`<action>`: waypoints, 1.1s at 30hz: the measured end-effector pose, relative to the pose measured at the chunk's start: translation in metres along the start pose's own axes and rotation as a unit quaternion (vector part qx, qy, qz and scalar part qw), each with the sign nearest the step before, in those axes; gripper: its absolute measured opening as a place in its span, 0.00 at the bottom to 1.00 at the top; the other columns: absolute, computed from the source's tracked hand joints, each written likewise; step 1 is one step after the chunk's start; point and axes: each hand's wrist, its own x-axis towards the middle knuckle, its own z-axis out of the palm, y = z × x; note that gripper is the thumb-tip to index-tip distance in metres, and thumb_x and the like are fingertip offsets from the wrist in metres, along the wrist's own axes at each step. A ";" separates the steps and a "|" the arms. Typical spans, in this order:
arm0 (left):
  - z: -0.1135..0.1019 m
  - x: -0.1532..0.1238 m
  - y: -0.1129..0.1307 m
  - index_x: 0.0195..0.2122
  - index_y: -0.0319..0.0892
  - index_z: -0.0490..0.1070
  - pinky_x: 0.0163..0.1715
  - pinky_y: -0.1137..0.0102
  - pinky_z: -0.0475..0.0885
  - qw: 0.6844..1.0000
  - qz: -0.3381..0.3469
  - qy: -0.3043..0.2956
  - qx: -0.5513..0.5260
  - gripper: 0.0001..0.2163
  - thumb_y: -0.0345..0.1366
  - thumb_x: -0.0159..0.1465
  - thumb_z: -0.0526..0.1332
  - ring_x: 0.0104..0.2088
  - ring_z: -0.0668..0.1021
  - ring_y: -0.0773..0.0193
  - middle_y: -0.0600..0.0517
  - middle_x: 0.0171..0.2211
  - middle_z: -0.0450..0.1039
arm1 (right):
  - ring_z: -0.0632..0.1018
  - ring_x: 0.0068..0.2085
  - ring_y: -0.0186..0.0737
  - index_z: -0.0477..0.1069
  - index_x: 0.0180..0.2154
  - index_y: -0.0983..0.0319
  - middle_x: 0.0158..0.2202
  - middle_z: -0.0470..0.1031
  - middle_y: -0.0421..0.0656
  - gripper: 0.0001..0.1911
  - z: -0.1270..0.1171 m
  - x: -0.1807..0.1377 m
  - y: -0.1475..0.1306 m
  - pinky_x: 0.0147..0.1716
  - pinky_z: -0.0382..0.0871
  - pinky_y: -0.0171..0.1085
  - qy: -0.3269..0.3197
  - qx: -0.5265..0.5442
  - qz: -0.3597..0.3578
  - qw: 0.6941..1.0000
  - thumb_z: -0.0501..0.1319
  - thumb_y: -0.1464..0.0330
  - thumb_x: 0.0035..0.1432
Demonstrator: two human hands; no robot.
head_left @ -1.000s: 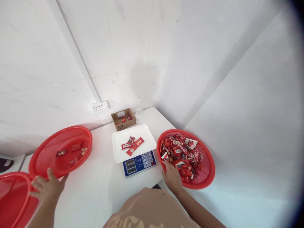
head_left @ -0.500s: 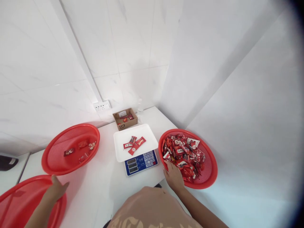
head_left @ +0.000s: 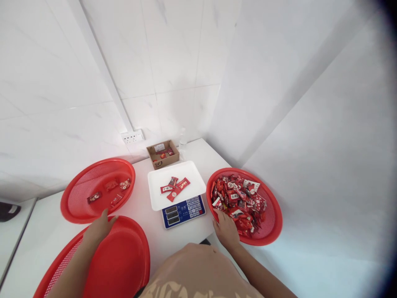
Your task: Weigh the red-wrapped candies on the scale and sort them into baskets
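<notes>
My left hand (head_left: 99, 228) is closed on the far rim of a red plastic basket (head_left: 124, 256) at the near left; its fingertips are partly hidden by the hand. On the other side, my right hand (head_left: 226, 227) grips the near-left rim of a second red basket (head_left: 276, 223), heaped with red snack packets (head_left: 237, 203). Between the hands sits a blue scale (head_left: 182, 213) with a white tray (head_left: 161, 203). Several small red packets (head_left: 178, 189) lie on that tray.
A third red basket (head_left: 70, 207), holding a few packets, stands at the back left, close to the near one. Behind the scale are a small cardboard box (head_left: 163, 159) with packets inside and a clear bottle (head_left: 182, 138). Walls border the white table (head_left: 40, 231).
My left hand has moved right, bringing the near basket along the table with it. The back-left basket has shifted slightly right. My right hand stays on its rim.
</notes>
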 end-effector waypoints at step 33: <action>0.051 0.032 0.200 0.51 0.39 0.67 0.47 0.70 0.67 0.943 0.329 0.034 -0.044 0.18 0.34 0.67 0.43 0.45 0.74 0.63 0.44 0.51 0.64 | 0.74 0.48 0.45 0.66 0.52 0.64 0.49 0.73 0.50 0.20 -0.012 0.002 -0.007 0.46 0.66 0.41 -0.037 0.017 0.018 0.999 0.49 0.67 0.60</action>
